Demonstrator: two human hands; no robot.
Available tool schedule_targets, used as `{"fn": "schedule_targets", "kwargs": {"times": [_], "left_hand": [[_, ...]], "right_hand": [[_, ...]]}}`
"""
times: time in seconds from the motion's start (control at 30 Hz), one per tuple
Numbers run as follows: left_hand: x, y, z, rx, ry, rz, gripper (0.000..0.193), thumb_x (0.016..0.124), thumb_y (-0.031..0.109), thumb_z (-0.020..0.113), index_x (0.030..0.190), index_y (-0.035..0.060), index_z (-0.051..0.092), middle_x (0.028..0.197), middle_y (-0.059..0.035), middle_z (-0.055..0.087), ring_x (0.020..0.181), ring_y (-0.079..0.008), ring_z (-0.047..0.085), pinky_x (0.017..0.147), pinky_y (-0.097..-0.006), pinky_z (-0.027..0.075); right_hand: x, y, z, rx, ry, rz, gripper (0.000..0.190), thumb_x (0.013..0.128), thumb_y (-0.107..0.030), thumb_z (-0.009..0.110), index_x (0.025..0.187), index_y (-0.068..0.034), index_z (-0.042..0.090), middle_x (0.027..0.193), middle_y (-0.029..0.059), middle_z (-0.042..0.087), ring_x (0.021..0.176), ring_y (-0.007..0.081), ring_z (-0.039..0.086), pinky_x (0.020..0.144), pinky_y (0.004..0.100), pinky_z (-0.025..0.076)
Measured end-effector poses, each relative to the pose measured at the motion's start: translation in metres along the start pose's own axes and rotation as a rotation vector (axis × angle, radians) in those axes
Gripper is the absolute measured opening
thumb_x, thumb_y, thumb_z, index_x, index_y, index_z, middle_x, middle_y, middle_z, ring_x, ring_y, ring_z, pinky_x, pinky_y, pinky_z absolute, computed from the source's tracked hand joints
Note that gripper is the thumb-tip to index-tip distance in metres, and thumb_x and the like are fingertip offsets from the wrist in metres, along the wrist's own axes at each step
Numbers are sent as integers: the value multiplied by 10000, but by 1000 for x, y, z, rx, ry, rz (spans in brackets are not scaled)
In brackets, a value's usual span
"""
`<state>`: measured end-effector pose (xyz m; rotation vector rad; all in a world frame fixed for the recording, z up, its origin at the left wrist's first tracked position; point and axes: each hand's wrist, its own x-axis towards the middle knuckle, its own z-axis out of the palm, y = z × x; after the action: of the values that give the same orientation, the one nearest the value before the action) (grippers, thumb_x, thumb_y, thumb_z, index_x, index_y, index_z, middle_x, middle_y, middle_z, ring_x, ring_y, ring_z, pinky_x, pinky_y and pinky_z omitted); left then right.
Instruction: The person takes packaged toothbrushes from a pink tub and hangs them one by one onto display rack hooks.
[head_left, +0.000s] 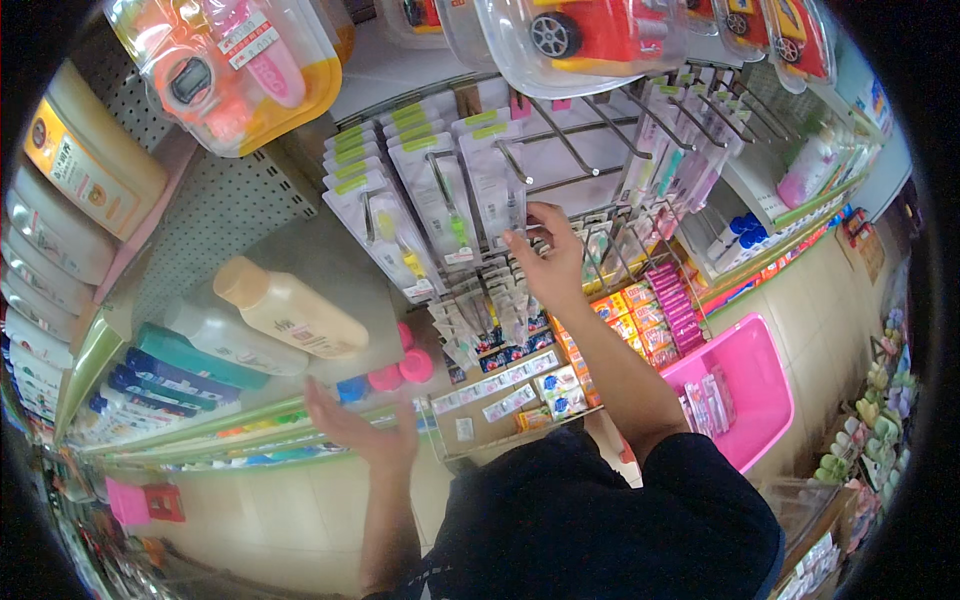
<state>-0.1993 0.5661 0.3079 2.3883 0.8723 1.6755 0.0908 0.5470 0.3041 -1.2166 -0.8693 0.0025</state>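
Observation:
My right hand (553, 259) reaches up to the hanging display, thumb and fingers pinching the lower right edge of a blister pack (491, 180) on a metal hook. Beside it on the left hang further blister packs (435, 195) with green tops; a green item shows in one and a yellow one in another. My left hand (367, 424), blurred, is held up with the fingers apart and nothing in it. It is nearest the shelf edge with the plastic bottles, below a cream lotion bottle (296, 311).
Bare hooks (622, 142) jut out right of the packs. Clear toy-car packs (592, 37) hang overhead. Below is a wire rack holding orange boxes (626, 322). A pink plastic tub (757, 390) with small packs stands at the right. A pegboard panel (195, 217) backs the bottles.

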Motion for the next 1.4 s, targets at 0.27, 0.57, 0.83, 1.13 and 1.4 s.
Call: {"fn": "schedule_targets", "kwargs": {"times": [0.27, 0.57, 0.83, 1.13, 1.4], "left_hand": [[-54, 15, 9, -219, -226, -2, 868, 727, 28, 675, 1410, 38, 138, 1400, -260, 240, 1295, -414, 314, 1095, -534, 245], [-49, 27, 15, -323, -481, -227, 504, 724, 57, 707, 1179, -13, 502, 1152, -203, 553, 1081, -334, 536, 949, -418, 415], [-46, 30, 26, -456, -590, -206, 440, 755, -9, 683, 1163, -3, 519, 1130, -194, 571, 968, -287, 608, 816, -347, 513], [-59, 29, 24, -428, -619, -224, 449, 754, 3, 702, 1167, 17, 529, 1110, -178, 581, 934, -260, 629, 798, -342, 526], [-65, 28, 21, -372, -661, -251, 394, 757, 17, 710, 1118, 20, 552, 1033, -148, 622, 902, -276, 640, 786, -353, 522]], "right_hand": [[-7, 0, -17, 266, -69, 162, 296, 783, 35, 699, 1046, 11, 565, 985, 57, 607, 911, 99, 565, 792, 249, 464], [-28, -20, -40, 522, -312, 167, 320, 786, 9, 726, 1047, 15, 541, 991, 67, 604, 929, 122, 572, 858, 271, 454], [-26, -17, -50, 383, -203, 122, 337, 774, -2, 740, 1045, 8, 539, 979, 64, 610, 929, 133, 582, 843, 283, 460], [-34, -22, -60, 866, -550, 252, 342, 752, -76, 766, 1029, -59, 567, 1002, 121, 625, 909, 212, 599, 811, 351, 471], [-60, -36, -36, 590, -482, 243, 299, 765, 46, 726, 1011, 13, 558, 977, 87, 603, 913, 139, 566, 799, 290, 443]]}}
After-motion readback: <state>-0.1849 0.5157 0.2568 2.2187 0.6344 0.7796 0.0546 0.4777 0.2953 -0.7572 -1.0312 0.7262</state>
